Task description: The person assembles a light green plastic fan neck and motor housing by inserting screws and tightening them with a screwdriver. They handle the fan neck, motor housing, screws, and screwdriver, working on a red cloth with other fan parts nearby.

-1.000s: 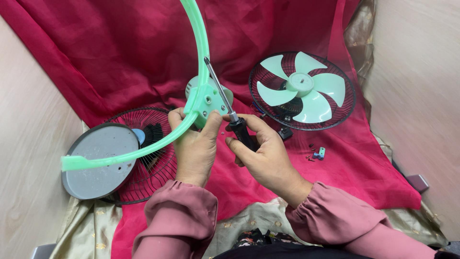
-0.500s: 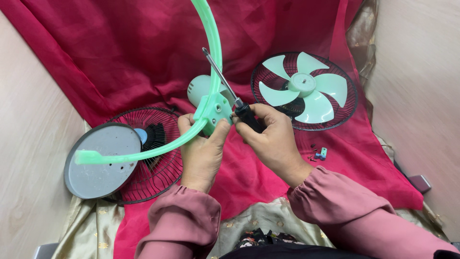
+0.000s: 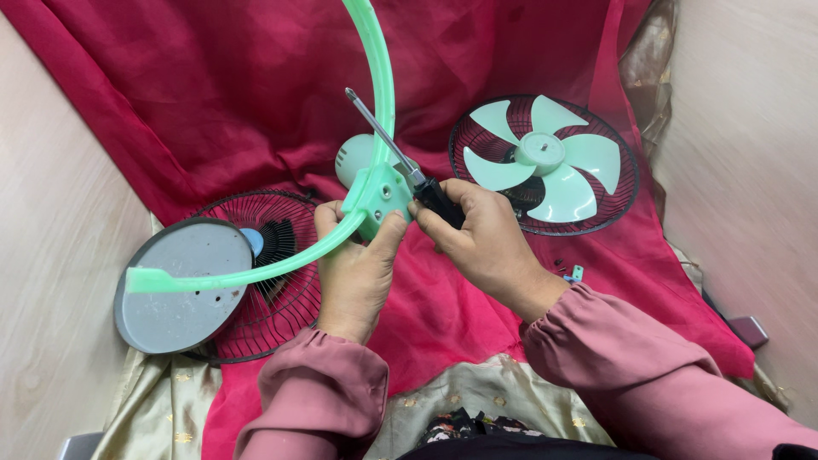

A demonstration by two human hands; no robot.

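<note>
Heads up: your left hand (image 3: 354, 264) is only pinching the green fan ring (image 3: 375, 102) at its bracket, and your right hand (image 3: 481, 238), clamped on the screwdriver (image 3: 407, 166) just beside that bracket, could slip and jab your thumb.

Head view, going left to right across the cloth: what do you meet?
Grey round base → black wire grille → left hand → right hand holding the screwdriver → green fan blade in its grille.
</note>
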